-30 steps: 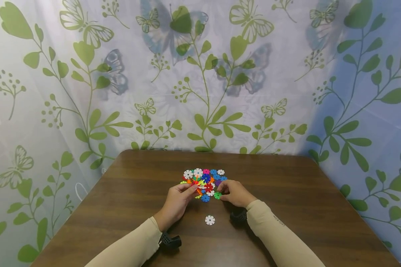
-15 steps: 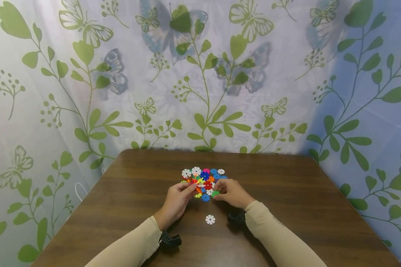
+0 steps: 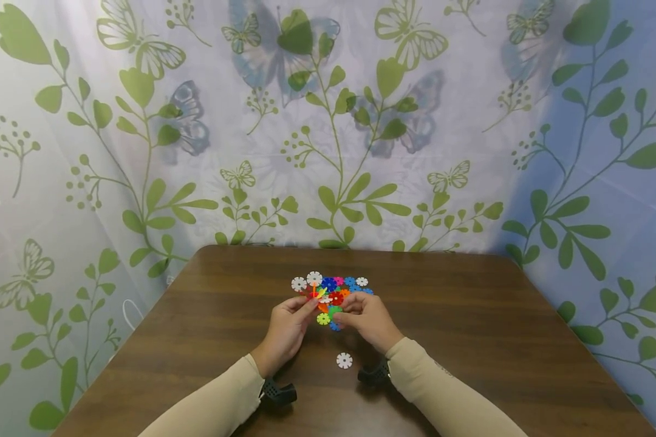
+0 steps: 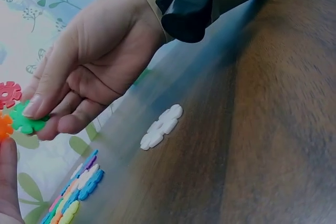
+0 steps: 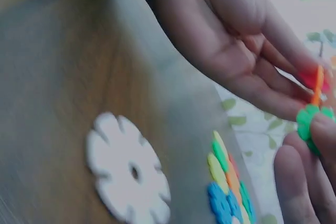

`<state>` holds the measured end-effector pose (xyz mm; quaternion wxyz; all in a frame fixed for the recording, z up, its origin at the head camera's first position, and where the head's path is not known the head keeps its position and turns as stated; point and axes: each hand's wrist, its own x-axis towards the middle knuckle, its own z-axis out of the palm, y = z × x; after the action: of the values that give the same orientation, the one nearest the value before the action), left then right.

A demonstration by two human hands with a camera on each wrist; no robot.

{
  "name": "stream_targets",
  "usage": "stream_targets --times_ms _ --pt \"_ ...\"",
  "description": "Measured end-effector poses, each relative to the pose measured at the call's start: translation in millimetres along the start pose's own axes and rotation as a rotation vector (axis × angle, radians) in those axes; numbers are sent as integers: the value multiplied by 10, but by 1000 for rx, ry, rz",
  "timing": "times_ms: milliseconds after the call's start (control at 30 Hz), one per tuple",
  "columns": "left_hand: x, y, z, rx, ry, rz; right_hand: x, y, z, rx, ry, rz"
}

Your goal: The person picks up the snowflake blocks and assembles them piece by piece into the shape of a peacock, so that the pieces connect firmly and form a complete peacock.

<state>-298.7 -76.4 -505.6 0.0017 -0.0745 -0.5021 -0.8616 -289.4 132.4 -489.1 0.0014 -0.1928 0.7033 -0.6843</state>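
Observation:
My left hand [image 3: 282, 328] pinches a joined cluster of slotted plastic flower discs. Among the pieces that move with it are a white disc [image 3: 299, 284], a blue disc [image 3: 328, 284] and a red disc [image 3: 336, 298]. An orange disc [image 5: 318, 85] stands edge-on in the cluster near the left fingertips. Between thumb and fingers, my right hand [image 3: 369, 318] holds a green disc [image 4: 27, 123]. In the left wrist view this green disc overlaps the cluster's orange edge. Closer to me, a single white disc [image 3: 344, 360] lies flat on the table.
Loose discs of several colours lie behind the hands, among them a yellow disc [image 3: 323, 318] and a blue disc [image 3: 350, 281]. The brown wooden table [image 3: 470, 340] reaches back to a leaf-patterned curtain [image 3: 328, 152]. Each wrist wears a black mount.
The right hand has picked up the green disc from the table and carried it left, close to the cluster. The cluster has turned and shifted slightly left and up in the left hand.

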Motion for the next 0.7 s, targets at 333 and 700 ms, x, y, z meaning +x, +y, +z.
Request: stream_targets --times_ms 333,700 --pt "-27 -14 36 -55 29 11 -65 -8 196 30 131 13" --pt "-34 -27 48 -54 -23 39 -91 11 277 17 257 -71"
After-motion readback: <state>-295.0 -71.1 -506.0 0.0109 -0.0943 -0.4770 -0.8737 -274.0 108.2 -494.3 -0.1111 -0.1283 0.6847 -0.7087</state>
